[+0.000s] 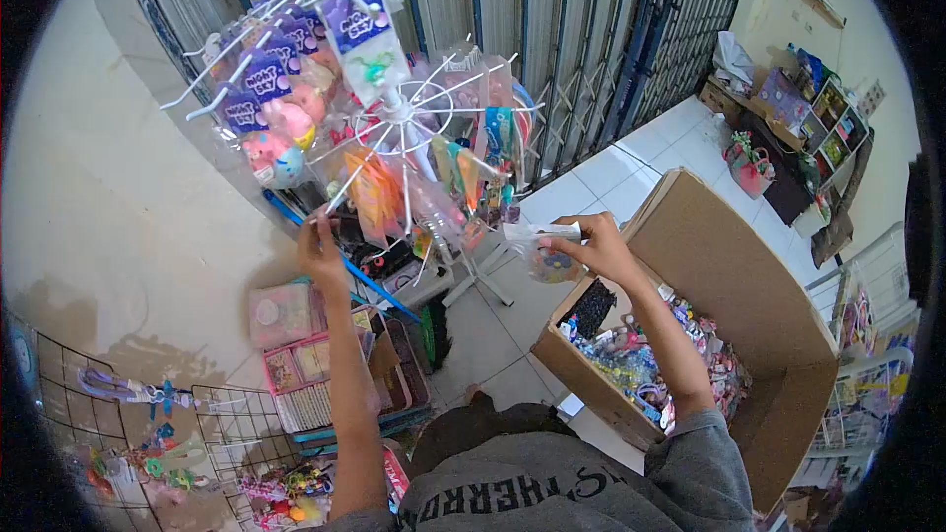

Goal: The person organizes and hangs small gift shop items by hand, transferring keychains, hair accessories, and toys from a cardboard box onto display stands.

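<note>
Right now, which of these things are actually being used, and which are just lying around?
In use:
right hand holding a small packet
left hand at the wire rack
open cardboard box of trinkets

Lying about:
pink boxes on the floor
wire grid with scissors
shelves by the far wall

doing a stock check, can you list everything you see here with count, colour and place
rack: one, white wire, upper left, hung with packets
toy packets: several, purple cards, on rack's left hooks
box: one, brown cardboard, open, right, full of mixed small packets
packet: one, clear with white top, in right hand
boxed sets: a few, pink, floor at left
grid panel: one, black wire, lower left, toys on it
shelf: one, far right, assorted goods
left hand: at a rack hook
right hand: holds packet
</note>
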